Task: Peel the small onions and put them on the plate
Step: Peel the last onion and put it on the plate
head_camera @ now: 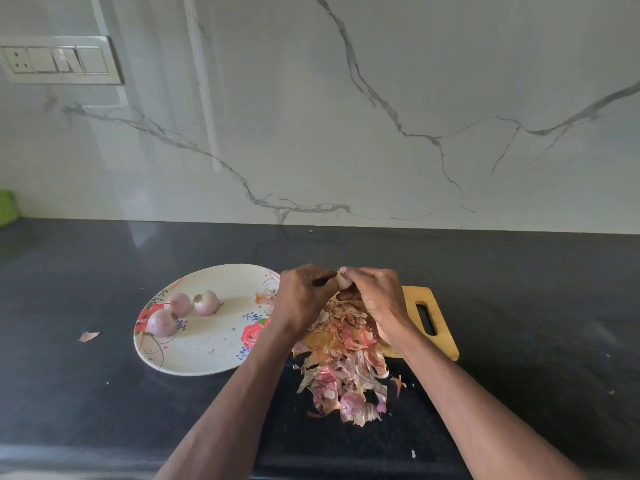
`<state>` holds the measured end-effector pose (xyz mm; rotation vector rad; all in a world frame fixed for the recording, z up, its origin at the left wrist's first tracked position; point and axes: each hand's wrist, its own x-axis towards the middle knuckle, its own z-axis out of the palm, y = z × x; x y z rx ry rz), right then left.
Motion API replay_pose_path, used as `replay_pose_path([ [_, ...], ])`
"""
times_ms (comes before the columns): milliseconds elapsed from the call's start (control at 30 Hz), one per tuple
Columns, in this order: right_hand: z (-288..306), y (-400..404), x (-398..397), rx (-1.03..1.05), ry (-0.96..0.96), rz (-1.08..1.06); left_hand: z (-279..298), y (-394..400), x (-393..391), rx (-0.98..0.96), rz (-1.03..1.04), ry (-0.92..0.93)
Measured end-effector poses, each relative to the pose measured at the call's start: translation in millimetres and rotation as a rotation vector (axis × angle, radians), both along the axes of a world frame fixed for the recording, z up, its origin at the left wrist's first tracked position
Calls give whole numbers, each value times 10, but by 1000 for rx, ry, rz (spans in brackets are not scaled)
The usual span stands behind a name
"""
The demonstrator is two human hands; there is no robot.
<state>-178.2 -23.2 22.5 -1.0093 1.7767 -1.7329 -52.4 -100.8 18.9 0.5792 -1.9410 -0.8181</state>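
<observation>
Both hands meet above the far end of the peel heap (346, 358). The left hand (303, 296) and right hand (377, 299) each have a grip pinching one small onion (341, 281), held clear of the bench (519, 306). Three peeled onions (180, 311) lie on the left part of the plate (207, 355), well apart from the hands.

Risks, as judged:
- A slick bulb may squirt from the pinch into the heap, which covers most of the cutting board (436, 317).
- Loose skins already reach the plate's right rim and may foul it.
</observation>
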Motion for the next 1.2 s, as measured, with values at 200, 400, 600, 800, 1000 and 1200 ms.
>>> replay_pose_path([
  [200, 74, -2, 26, -30, -302, 77, -12, -74, 2, 69, 94, -17],
  [400, 188, 14, -10, -152, -715, 212, -8, -157, -8, 153, 49, -78],
  [600, 135, -19, -24, -153, -730, 199, 62, -106, 35, 98, -13, -68],
  [800, 126, -6, -37, -134, -588, 233, 46, -121, 29, 66, -97, 11],
  [1000, 164, 24, 46, -151, -600, 256, 1, -163, -1, 356, 6, 96],
  [1200, 178, 28, 42, -126, -590, 252, 48, -104, 0, 348, 158, 37],
])
